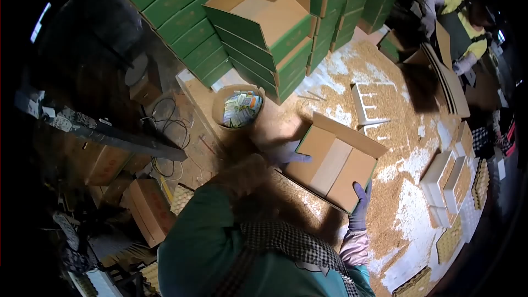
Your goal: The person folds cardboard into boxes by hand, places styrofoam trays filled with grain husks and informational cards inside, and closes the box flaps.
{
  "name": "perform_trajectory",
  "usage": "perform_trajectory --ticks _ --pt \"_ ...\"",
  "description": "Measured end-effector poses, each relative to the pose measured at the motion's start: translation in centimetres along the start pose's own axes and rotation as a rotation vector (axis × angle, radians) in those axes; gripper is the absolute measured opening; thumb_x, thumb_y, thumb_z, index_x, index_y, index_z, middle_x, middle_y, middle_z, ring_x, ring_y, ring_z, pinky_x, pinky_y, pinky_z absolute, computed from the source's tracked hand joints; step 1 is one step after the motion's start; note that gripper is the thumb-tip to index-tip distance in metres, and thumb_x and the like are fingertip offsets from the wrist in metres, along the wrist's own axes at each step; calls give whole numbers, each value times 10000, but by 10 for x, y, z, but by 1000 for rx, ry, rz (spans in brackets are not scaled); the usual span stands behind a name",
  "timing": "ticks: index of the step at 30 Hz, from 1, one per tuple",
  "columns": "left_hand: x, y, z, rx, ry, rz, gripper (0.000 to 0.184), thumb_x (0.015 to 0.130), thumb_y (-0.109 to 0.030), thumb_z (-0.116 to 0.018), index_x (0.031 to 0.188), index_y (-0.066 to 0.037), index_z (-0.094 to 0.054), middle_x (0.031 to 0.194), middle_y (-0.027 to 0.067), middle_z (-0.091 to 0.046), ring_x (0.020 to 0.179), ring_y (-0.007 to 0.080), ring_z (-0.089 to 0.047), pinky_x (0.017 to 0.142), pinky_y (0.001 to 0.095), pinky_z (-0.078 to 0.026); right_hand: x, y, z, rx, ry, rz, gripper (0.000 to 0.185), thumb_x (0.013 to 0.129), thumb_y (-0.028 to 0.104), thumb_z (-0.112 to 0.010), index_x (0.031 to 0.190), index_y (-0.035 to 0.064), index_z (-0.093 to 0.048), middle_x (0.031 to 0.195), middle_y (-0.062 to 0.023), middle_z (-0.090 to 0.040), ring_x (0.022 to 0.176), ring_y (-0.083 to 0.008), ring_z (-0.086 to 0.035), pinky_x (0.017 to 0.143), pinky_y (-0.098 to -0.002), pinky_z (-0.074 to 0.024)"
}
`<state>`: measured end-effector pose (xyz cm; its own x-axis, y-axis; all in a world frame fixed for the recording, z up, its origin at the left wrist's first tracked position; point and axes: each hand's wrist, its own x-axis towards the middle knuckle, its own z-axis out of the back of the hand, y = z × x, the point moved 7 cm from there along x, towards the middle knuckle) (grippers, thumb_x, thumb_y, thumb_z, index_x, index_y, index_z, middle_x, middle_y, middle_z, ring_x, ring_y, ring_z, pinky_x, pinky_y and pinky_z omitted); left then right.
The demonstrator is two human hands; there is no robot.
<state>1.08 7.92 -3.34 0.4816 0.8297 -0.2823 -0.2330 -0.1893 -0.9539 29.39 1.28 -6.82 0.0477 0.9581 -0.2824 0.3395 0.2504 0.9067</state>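
Note:
An open cardboard box (pixel 308 173), brown inside with green outer edges, is held in front of me above the table. Its far side stands up, and a paler strip crosses its base. My left hand (pixel 290 154), in a grey-purple glove, grips its left side with the thumb over the edge. At the near right corner, my gloved right hand (pixel 359 204) closes on the rim, thumb inside; the other fingers are mostly hidden behind the cardboard.
Stacked green boxes (pixel 242 30) rise at the back. A round tub of colourful packets (pixel 242 109) stands left. Brown granules (pixel 379 187) cover the table. White frames (pixel 440 181) lie right, and a co-worker (pixel 459 22) handles cardboard at far right.

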Motion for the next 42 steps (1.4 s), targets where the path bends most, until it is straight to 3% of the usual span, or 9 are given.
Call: perform_trajectory --ticks 7,12,18,27,31,34,37,40,42 --pt "-110 -128 334 189 -1415 -410 881 803 -375 -741 1429 38 -279 1449 214 -354 1325 266 -372 1084 341 -310 84 112 -85 41 -5 514 560 983 355 -447 1334 -81 -435 1327 -207 -509 1184 -284 -534 1011 -387 -440" --pt "-34 -81 445 -106 -836 -537 578 790 -202 -788 1222 17 -472 1106 104 -601 1049 200 -563 929 305 -448 178 202 -238 -130 86 869 518 984 327 -474 1345 -44 -449 1314 -203 -526 1228 -268 -495 1040 -358 -402" --pt "-40 -83 420 -58 -829 -705 936 707 -382 -822 1364 72 -332 1327 184 -484 1209 268 -455 1047 355 -368 180 166 -432 -1315 394 1404 412 826 159 -673 1185 -6 -556 1134 -211 -602 1062 -282 -587 890 -392 -463" --pt "-281 82 393 600 -1130 -624 557 841 -226 -663 1351 -97 -477 1361 132 -450 1270 247 -436 1047 431 -387 113 60 -318 -1028 -412 913 320 901 237 -541 1112 2 -593 1054 -125 -604 983 -217 -577 866 -352 -464" --pt "-584 146 433 1050 -2000 153 612 804 8 -628 1377 -1 -410 1431 184 -388 1292 266 -421 1068 395 -370 19 -167 -337 -736 279 -182 328 940 264 -472 1069 -4 -610 1018 -105 -599 953 -194 -569 856 -334 -458" --pt "-693 96 446 1586 -2107 361 652 811 -33 -695 1382 26 -386 1427 226 -370 1303 342 -381 1096 464 -329 -51 -299 -604 -783 1052 -539 286 949 249 -510 1042 2 -619 953 -69 -598 912 -194 -571 839 -316 -444" --pt "-705 113 481 1792 -2123 512 750 808 -95 -729 1413 -5 -296 1425 223 -321 1285 382 -353 1086 500 -306 3 -497 -633 -500 1247 -735 335 971 328 -508 1208 101 -571 918 -10 -568 872 -146 -560 822 -306 -474" --pt "-700 172 488 1666 -2067 609 678 801 -87 -714 1357 -11 -332 1343 212 -361 1216 372 -385 1028 490 -331 58 -593 -695 -486 597 -1124 374 911 354 -618 1247 190 -611 818 34 -481 716 -106 -517 647 -263 -493" --pt "-689 230 481 1472 -2010 676 631 797 -82 -704 1319 -15 -356 1289 204 -387 1170 366 -407 990 482 -347 141 -675 -699 -884 467 -464 682 839 506 -634 1247 -28 -523 1097 -208 -517 1007 -334 -513 880 -371 -431"
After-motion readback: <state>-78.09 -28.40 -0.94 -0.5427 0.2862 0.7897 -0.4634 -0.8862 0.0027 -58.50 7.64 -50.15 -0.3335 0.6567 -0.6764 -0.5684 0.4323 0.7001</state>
